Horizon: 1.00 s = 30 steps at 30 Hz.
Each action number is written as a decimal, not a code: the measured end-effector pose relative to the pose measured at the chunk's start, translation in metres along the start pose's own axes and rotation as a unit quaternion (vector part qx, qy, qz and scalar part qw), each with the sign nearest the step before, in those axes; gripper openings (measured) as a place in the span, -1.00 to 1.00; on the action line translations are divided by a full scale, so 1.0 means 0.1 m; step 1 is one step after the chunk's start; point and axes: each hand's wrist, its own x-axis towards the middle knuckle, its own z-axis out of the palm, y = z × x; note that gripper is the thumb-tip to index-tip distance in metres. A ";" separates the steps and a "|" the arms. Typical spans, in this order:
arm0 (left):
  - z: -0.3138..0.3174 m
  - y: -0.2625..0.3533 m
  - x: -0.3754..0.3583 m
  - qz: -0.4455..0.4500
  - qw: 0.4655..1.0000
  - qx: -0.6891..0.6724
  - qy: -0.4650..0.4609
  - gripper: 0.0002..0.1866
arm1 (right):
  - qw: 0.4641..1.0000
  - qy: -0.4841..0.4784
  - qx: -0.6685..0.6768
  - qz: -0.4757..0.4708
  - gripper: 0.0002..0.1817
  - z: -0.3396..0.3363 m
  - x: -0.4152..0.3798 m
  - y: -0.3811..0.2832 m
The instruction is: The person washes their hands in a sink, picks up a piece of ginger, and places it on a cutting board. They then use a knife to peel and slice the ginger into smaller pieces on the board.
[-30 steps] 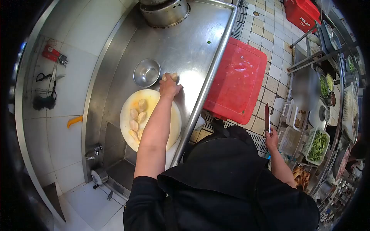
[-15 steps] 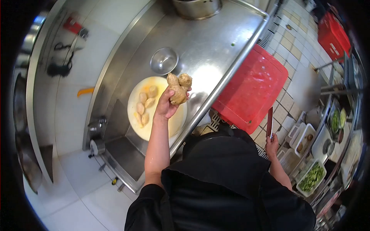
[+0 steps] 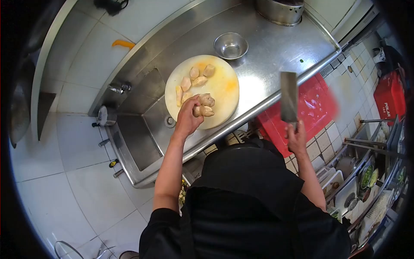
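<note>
My left hand [image 3: 188, 118] holds a knobbly piece of ginger [image 3: 206, 100] over the lower part of a round white cutting board [image 3: 224, 103]. Several peeled ginger pieces [image 3: 199, 81] lie on the board's upper left half. A wide-bladed cleaver [image 3: 288, 97] is in my right hand [image 3: 296, 137], its blade upright and away from the board. Past the board's upper right edge sits a small metal bowl [image 3: 231, 46].
The board spans the steel counter and a sink basin [image 3: 136, 142] with a tap [image 3: 118, 88]. A metal pot [image 3: 280, 12] stands at the far end. A red lid [image 3: 315, 103] lies beyond the counter's rail. Shelves with food containers [image 3: 345, 190] are at right.
My left hand has brought the ginger down and toward the board. My right hand has raised the cleaver, whose broad blade now shows. The view has shifted and turned.
</note>
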 end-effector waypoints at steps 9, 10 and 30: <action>0.18 -0.45 -0.35 -0.037 0.991 0.028 0.126 -0.44 | 0.952 -0.205 -0.213 -0.075 -0.68 0.83 -0.17 -0.89; 0.17 -0.45 -0.35 -0.038 0.991 0.022 0.127 -0.44 | 0.945 -0.223 -0.221 -0.090 -0.69 0.89 -0.19 -0.91; 0.39 -0.44 -0.08 -0.088 0.991 -0.091 0.052 -0.47 | 0.851 -0.271 -0.414 -0.174 -0.79 1.09 -0.22 -1.37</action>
